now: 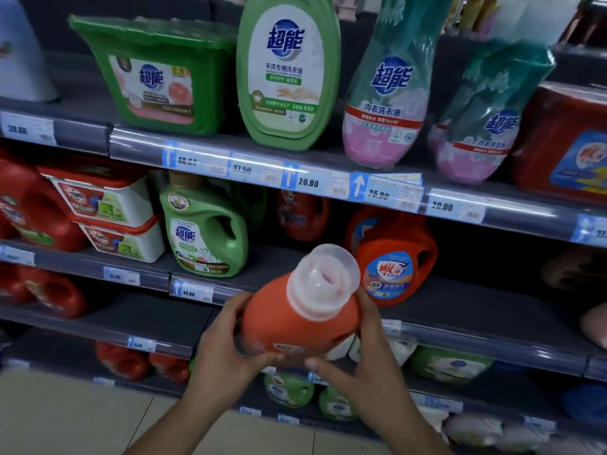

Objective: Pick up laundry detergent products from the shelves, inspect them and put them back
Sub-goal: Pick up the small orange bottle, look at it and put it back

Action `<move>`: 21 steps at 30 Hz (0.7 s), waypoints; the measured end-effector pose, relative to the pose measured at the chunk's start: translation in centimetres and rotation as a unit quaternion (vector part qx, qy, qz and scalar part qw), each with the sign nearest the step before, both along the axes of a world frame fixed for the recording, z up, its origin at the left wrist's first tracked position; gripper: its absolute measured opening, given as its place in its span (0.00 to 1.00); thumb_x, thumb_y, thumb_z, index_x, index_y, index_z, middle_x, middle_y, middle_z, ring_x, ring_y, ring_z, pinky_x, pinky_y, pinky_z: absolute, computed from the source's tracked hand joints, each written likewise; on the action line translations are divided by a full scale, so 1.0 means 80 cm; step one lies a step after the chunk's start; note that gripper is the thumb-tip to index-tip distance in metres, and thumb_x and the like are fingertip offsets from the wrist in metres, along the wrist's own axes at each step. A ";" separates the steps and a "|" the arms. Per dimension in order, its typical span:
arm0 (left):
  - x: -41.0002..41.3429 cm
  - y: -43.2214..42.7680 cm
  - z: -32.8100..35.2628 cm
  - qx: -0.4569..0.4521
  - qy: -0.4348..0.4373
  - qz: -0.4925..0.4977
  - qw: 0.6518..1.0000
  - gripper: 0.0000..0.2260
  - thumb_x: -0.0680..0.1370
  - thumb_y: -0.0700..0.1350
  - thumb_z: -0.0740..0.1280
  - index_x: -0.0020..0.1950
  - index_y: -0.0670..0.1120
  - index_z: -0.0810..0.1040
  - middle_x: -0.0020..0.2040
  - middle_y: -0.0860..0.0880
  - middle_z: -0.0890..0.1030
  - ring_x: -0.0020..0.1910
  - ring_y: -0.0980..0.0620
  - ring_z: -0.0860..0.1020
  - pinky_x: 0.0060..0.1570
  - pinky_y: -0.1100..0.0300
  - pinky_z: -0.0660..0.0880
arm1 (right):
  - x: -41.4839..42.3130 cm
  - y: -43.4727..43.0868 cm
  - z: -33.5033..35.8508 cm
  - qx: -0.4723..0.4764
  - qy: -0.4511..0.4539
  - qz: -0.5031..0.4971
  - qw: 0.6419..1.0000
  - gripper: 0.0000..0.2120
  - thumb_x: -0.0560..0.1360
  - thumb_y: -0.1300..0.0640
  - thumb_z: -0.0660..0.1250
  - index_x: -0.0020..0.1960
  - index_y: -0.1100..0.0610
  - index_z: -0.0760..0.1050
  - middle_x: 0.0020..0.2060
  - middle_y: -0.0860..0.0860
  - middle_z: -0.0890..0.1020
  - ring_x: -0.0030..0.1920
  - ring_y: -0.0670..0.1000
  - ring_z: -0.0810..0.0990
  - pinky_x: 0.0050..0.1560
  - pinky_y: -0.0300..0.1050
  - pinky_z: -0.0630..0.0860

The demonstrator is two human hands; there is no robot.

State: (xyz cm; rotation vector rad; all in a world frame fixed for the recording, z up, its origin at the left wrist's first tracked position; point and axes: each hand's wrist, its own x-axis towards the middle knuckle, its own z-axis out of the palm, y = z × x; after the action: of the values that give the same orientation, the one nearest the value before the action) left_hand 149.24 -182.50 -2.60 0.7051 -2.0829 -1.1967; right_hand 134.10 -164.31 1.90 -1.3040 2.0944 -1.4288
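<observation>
I hold an orange detergent bottle [295, 316] with a clear cap in front of the shelves, tilted so the cap points up and toward me. My left hand [226, 349] grips its left side, thumb across the front near the label. My right hand [364, 356] grips the right side, thumb reaching under the front. The bottle hangs just in front of the second shelf [492, 326], below a matching orange jug [394, 257] standing there.
The top shelf holds a green pod box [157, 73], a green bottle [285, 70], two teal-and-pink bottles [384, 93] and a red box [565, 142]. A green jug [203, 228], white tubs [108, 211] and red jugs stand lower left. Tiled floor lies at the bottom left.
</observation>
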 end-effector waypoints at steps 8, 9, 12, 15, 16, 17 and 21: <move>-0.049 -0.065 -0.006 0.020 -0.017 -0.033 0.999 0.43 0.55 0.66 0.82 0.64 0.77 0.62 0.62 0.62 0.79 0.59 0.59 0.80 0.54 0.55 0.80 | -0.033 -0.071 -0.009 -0.041 -0.012 -0.077 0.996 0.42 0.67 0.36 0.79 0.73 0.25 0.58 0.70 0.27 0.67 0.71 0.32 0.69 0.62 0.23 0.68; -0.059 -0.074 -0.006 0.015 -0.016 -0.035 0.999 0.43 0.55 0.66 0.81 0.64 0.76 0.62 0.61 0.61 0.79 0.58 0.57 0.80 0.54 0.57 0.79 | -0.037 -0.079 -0.012 -0.045 -0.015 -0.086 0.995 0.42 0.67 0.35 0.79 0.72 0.25 0.59 0.69 0.26 0.68 0.70 0.32 0.70 0.61 0.23 0.69; -0.086 -0.098 -0.010 0.009 -0.017 -0.049 0.999 0.45 0.57 0.61 0.84 0.66 0.71 0.61 0.60 0.58 0.79 0.59 0.53 0.79 0.53 0.58 0.77 | -0.051 -0.099 -0.019 -0.056 0.012 -0.112 0.992 0.40 0.67 0.32 0.77 0.72 0.25 0.59 0.68 0.25 0.67 0.70 0.32 0.70 0.63 0.23 0.68; -0.108 -0.118 -0.020 -0.004 -0.014 -0.058 0.998 0.44 0.59 0.56 0.86 0.65 0.70 0.61 0.57 0.69 0.74 0.56 0.58 0.76 0.48 0.69 0.73 | -0.066 -0.114 -0.026 -0.059 0.033 -0.132 0.989 0.40 0.67 0.28 0.74 0.73 0.26 0.59 0.71 0.31 0.68 0.73 0.36 0.69 0.67 0.26 0.67; -0.115 -0.123 -0.022 -0.011 -0.016 -0.056 0.998 0.45 0.60 0.53 0.87 0.66 0.69 0.62 0.57 0.70 0.73 0.56 0.58 0.76 0.47 0.69 0.72 | -0.071 -0.118 -0.029 -0.061 0.036 -0.136 0.988 0.40 0.68 0.29 0.75 0.74 0.27 0.59 0.72 0.34 0.68 0.73 0.37 0.69 0.67 0.27 0.68; -0.122 -0.128 -0.023 -0.017 -0.017 -0.053 0.998 0.45 0.60 0.52 0.87 0.67 0.67 0.62 0.56 0.68 0.74 0.56 0.56 0.76 0.47 0.65 0.73 | -0.077 -0.122 -0.032 -0.065 0.042 -0.139 0.987 0.40 0.68 0.30 0.75 0.74 0.29 0.60 0.72 0.36 0.69 0.73 0.39 0.70 0.68 0.28 0.68; -0.146 -0.141 -0.030 -0.024 -0.016 -0.046 0.999 0.45 0.59 0.48 0.87 0.67 0.62 0.64 0.57 0.56 0.78 0.56 0.52 0.78 0.49 0.56 0.74 | -0.097 -0.138 -0.046 -0.063 0.059 -0.140 0.986 0.40 0.70 0.40 0.79 0.74 0.29 0.60 0.72 0.43 0.70 0.72 0.37 0.70 0.67 0.27 0.68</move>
State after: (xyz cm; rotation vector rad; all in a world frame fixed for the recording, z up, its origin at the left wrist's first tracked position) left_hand 137.58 -193.79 -5.01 0.6155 -2.1842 -1.1880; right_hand 126.35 -175.35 -1.77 -1.2025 2.3766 -1.6576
